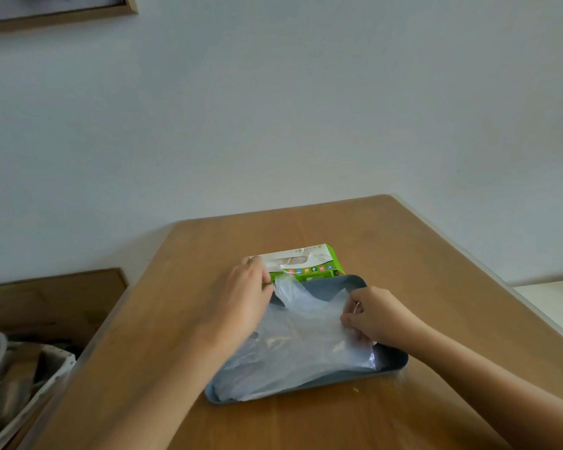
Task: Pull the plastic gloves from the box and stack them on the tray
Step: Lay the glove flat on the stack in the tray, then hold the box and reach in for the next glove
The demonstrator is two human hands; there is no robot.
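Head view: glove [306, 308], long axis from box [309, 258] toward right hand [372, 316].

wall [273, 108]: plain pale grey | table [403, 254]: brown wood | picture frame [78, 14]: wooden, upper left

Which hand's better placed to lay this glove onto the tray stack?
Right. The right hand pinches the plastic glove over the grey tray; the left hand holds the glove box beyond the tray's far rim, likely steadying it.
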